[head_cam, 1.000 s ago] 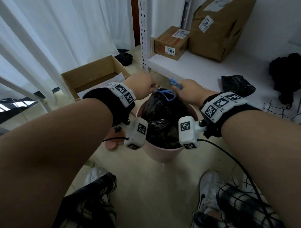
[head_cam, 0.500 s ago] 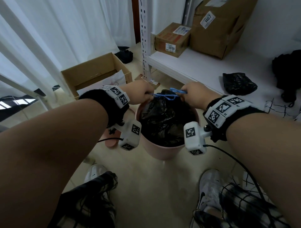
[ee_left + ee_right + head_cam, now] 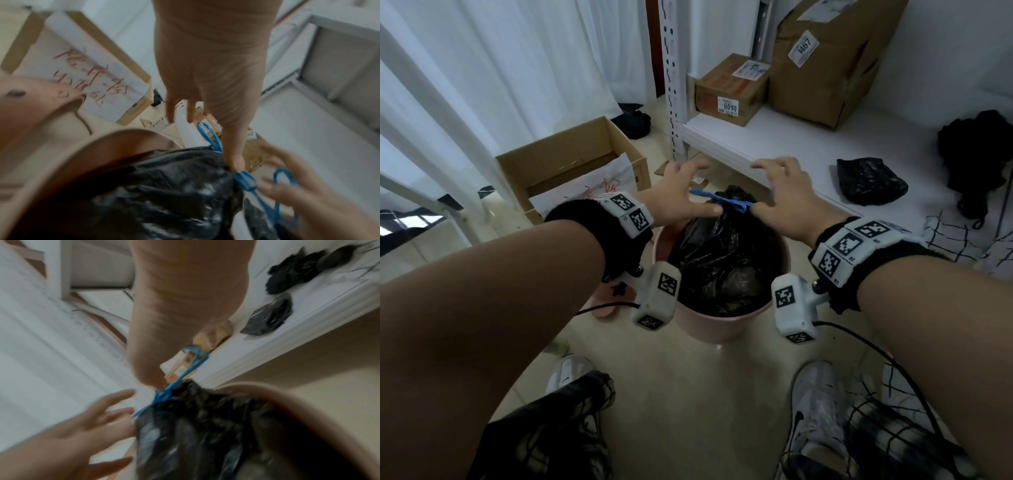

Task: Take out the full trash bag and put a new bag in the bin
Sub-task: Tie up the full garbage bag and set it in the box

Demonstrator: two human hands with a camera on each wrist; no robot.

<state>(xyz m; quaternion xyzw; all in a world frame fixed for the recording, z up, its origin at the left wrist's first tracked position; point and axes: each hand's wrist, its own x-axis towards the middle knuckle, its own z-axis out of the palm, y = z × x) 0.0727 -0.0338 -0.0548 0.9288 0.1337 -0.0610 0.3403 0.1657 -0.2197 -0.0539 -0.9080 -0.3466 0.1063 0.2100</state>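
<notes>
A pink bin [image 3: 722,325] stands on the floor between my feet, with a full black trash bag [image 3: 722,260] in it. The bag's neck is gathered by a blue drawstring [image 3: 726,202] tied across the top. Above it, my left hand [image 3: 681,195] has its fingers spread and its thumb [image 3: 234,159] touching the knot [image 3: 246,180]. My right hand [image 3: 784,192] is spread too, its thumb against the drawstring [image 3: 164,394]. Neither hand grips anything. A folded black bag [image 3: 869,180] lies on the white shelf.
The white shelf [image 3: 774,144] runs right behind the bin and carries two cardboard boxes [image 3: 732,89] and dark clothing [image 3: 979,154]. An open cardboard box [image 3: 571,164] with white paper sits on the floor at left. A pink lid [image 3: 606,308] lies beside the bin.
Both hands were closed on the blue drawstring ends, pulling them apart. Now they have let go and spread their fingers over the tied bag.
</notes>
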